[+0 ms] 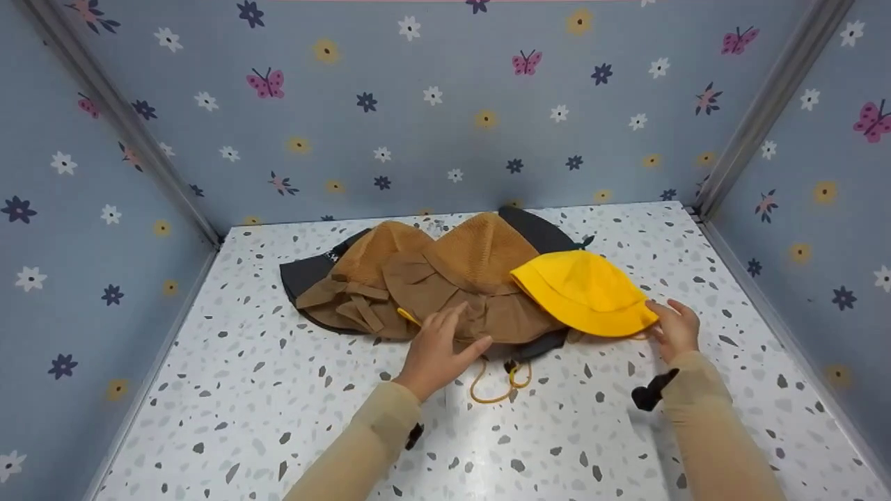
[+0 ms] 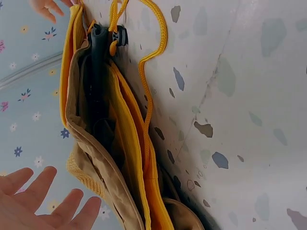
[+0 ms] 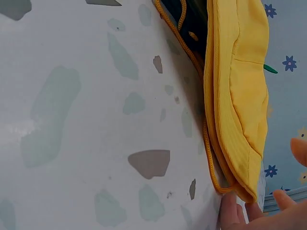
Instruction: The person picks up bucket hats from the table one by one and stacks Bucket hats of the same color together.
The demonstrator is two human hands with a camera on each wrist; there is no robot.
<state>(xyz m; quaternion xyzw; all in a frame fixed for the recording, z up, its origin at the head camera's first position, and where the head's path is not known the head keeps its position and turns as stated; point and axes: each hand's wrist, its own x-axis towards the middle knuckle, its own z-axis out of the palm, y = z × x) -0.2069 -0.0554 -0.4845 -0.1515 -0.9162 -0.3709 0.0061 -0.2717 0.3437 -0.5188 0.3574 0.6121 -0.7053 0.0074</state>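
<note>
A yellow bucket hat (image 1: pixel 592 292) lies at the right end of a row of overlapping hats. My right hand (image 1: pixel 675 327) touches its brim edge with the fingertips, and in the right wrist view the fingers (image 3: pixel 229 208) meet the brim's tip with the thumb apart. My left hand (image 1: pixel 438 348) is spread over the front of a brown hat (image 1: pixel 484 254) with a textured crown and holds nothing. Left of it lies another brown hat (image 1: pixel 386 247) with a fabric bow. Yellow brims (image 2: pixel 136 143) show between the layers in the left wrist view.
Dark hats (image 1: pixel 536 229) stick out behind and below the pile. A yellow cord (image 1: pixel 491 400) with a black toggle trails in front on the speckled white table (image 1: pixel 529 445). Flower-patterned panels (image 1: pixel 445 132) wall in the back and both sides.
</note>
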